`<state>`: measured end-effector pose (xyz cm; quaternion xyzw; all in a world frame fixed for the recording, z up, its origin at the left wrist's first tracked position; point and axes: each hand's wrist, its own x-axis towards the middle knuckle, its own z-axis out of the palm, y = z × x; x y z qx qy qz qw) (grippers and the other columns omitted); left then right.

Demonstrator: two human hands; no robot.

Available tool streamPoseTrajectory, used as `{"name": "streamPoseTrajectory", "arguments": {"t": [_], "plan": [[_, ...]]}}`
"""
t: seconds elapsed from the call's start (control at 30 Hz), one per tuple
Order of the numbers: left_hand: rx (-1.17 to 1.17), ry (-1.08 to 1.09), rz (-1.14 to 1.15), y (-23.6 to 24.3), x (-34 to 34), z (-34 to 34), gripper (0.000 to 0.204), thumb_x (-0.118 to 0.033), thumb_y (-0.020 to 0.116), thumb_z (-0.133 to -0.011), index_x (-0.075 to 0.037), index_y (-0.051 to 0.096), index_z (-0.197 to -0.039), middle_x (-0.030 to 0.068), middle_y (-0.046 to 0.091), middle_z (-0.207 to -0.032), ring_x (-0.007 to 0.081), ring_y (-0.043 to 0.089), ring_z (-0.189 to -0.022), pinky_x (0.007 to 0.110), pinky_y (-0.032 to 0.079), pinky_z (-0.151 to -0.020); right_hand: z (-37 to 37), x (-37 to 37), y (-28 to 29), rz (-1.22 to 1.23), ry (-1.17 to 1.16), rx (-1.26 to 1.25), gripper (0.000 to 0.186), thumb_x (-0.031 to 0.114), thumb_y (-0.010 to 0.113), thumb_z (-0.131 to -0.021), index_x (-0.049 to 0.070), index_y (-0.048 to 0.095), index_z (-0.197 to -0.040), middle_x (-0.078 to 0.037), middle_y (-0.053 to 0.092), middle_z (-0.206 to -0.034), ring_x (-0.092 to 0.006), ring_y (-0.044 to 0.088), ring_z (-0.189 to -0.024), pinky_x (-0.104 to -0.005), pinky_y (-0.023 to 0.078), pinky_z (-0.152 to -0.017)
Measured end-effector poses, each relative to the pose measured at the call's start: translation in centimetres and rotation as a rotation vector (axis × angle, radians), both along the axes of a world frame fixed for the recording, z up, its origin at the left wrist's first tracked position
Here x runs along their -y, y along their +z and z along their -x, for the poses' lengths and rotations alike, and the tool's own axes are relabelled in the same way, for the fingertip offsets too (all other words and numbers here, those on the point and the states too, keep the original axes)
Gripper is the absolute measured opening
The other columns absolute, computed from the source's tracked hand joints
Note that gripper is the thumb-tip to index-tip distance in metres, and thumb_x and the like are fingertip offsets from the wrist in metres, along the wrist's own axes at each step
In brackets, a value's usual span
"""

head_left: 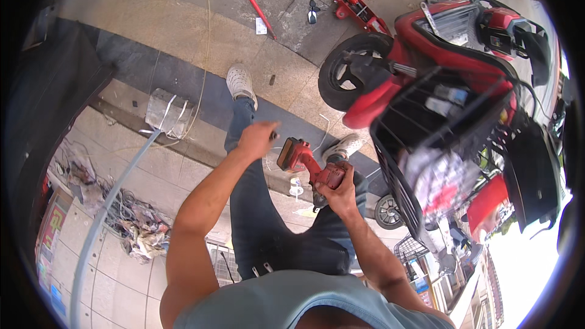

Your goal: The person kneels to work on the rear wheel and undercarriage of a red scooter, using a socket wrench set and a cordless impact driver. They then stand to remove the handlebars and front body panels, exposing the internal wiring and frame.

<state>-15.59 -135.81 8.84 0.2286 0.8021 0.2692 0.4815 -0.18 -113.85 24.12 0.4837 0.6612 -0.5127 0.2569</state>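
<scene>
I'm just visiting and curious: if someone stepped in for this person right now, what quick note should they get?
Right hand: gripping the red power drill by its handle.
Left hand: closed by the drill's far end, pinching something small; what it is can't be told.
Nearby: red scooter with its black wire basket; red floor jack on the pavement.
Done or left: these pictures don't show.

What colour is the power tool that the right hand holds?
The power tool in the right hand is red, seen best in the head view.

right hand (337,190) gripping a red cordless drill (308,163), left hand (256,139) fisted just beside it, red scooter (439,61) at 2 o'clock.
</scene>
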Motion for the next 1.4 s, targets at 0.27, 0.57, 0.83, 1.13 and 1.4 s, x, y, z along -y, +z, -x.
{"name": "streamPoseTrajectory", "arguments": {"t": [0.27, 0.57, 0.83, 1.13, 1.4], "plan": [[0.279, -0.435, -0.066, 33.8, -23.4, -19.0, 0.061, -0.063, 0.064, -0.086, -0.004, 0.069, -0.101, 0.0185, 0.071, -0.091, 0.0377, 0.069, -0.091, 0.049, 0.053, -0.08, -16.6, -16.5, 19.1, 0.282, -0.852, -0.049, 0.054, 0.017, 0.075, -0.081, 0.01, 0.041, -0.122, -0.009, 0.057, -0.108, -0.0221, 0.062, -0.094, -0.0414, 0.055, -0.08], [-0.137, -0.555, -0.368, 45.4, -50.9, -25.4, 0.039, -0.042, 0.058, -0.097, -0.005, 0.056, -0.108, 0.0201, 0.065, -0.093, 0.045, 0.064, -0.089, 0.054, 0.05, -0.072, -27.0, -39.5, 32.1, -0.16, -1.274, -0.573, 0.076, 0.02, 0.078, -0.08, 0.005, 0.029, -0.137, -0.013, 0.05, -0.122, -0.0222, 0.058, -0.105, -0.0404, 0.054, -0.084], [-0.394, -0.569, -0.556, 50.2, -73.3, -27.8, 0.036, -0.039, 0.063, -0.094, -0.006, 0.055, -0.104, 0.0174, 0.066, -0.089, 0.0429, 0.065, -0.079, 0.052, 0.05, -0.063, -28.2, -60.7, 37.7, -0.346, -1.321, -0.806, 0.073, 0.016, 0.08, -0.078, 0.004, 0.033, -0.132, -0.014, 0.049, -0.119, -0.021, 0.057, -0.106, -0.0379, 0.053, -0.087], [-0.425, -0.451, -0.418, 50.1, -90.8, -27.5, 0.04, -0.045, 0.062, -0.093, -0.006, 0.054, -0.094, 0.0162, 0.066, -0.076, 0.0415, 0.066, -0.072, 0.051, 0.05, -0.059, -25.9, -80.0, 37.2, -0.35, -1.248, -0.655, 0.074, 0.016, 0.08, -0.078, 0.003, 0.033, -0.133, -0.013, 0.049, -0.12, -0.0207, 0.057, -0.104, -0.0365, 0.053, -0.086], [0.48, -0.181, -0.3, 43.9, -108.6, -25.5, 0.034, -0.037, 0.064, -0.096, -0.004, 0.055, -0.1, 0.0099, 0.065, -0.073, 0.0313, 0.064, -0.062, 0.048, 0.05, -0.058, -21.5, -99.3, 33.6, -0.235, -0.9, -0.683, 0.072, 0.016, 0.078, -0.08, 0.002, 0.033, -0.134, -0.014, 0.049, -0.12, -0.0207, 0.056, -0.106, -0.0362, 0.051, -0.089]]}}
